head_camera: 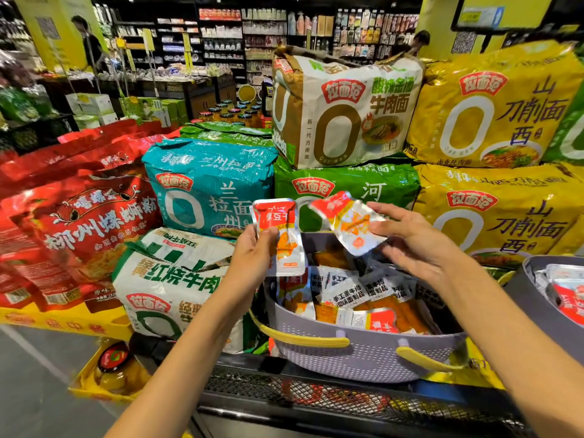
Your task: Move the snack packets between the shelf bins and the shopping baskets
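My left hand [252, 257] pinches a small snack packet [282, 229] with a red top and an orange-and-clear body, held upright over the left end of a grey perforated basket [363, 349] with yellow handles. My right hand [414, 238] holds a second, similar snack packet [347, 221] tilted above the basket's middle, with its fingers stretched along it. Inside the basket lie several more packets [350, 298], some white-labelled and some orange. A second grey basket [531, 289] at the right edge also holds packets with red tops.
Large noodle multipacks surround the basket: teal [208, 184], green [347, 184], yellow [496, 213] and white [164, 279], with red bags [79, 222] at left. A black mesh shelf [316, 393] runs below. Jars sit in a yellow tray [107, 374] on the floor side. People stand by far shelves.
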Tool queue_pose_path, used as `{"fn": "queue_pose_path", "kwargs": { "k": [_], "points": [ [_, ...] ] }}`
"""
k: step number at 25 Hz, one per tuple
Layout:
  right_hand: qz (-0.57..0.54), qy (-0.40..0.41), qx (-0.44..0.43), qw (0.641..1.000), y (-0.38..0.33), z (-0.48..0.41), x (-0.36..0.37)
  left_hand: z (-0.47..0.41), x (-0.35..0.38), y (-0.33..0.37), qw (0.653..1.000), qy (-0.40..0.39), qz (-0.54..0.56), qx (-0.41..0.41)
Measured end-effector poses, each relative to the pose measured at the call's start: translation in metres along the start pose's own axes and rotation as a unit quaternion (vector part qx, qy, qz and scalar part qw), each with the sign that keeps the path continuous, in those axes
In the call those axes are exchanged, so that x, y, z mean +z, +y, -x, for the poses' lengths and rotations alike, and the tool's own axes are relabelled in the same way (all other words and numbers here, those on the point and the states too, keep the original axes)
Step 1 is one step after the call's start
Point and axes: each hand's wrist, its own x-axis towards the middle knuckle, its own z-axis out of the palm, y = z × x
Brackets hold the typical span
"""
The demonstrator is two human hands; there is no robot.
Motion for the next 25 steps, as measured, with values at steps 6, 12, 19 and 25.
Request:
{"fn": "queue_pose_path", "kwargs": {
  "k": [6, 12, 19, 25],
  "points": [
    [-0.012, -0.004, -0.066, 0.998, 0.031, -0.001, 0.031, -0.003, 0.015, 0.001, 0.995, 0.023, 0.063, -0.077],
    [0.114, 0.056, -0.174, 0.976, 0.042, -0.004, 0.044, -0.001, 0.013, 0.003, 0.992, 0.050, 0.090, -0.078],
    [0.179, 0.033, -0.205, 0.962, 0.054, -0.006, 0.055, -0.002, 0.008, 0.001, 0.990, -0.017, 0.109, -0.087],
    [0.228, -0.006, -0.146, 0.963, 0.051, -0.015, 0.050, 0.001, -0.007, 0.004, 0.991, 0.048, 0.118, -0.039]
  ]
}}
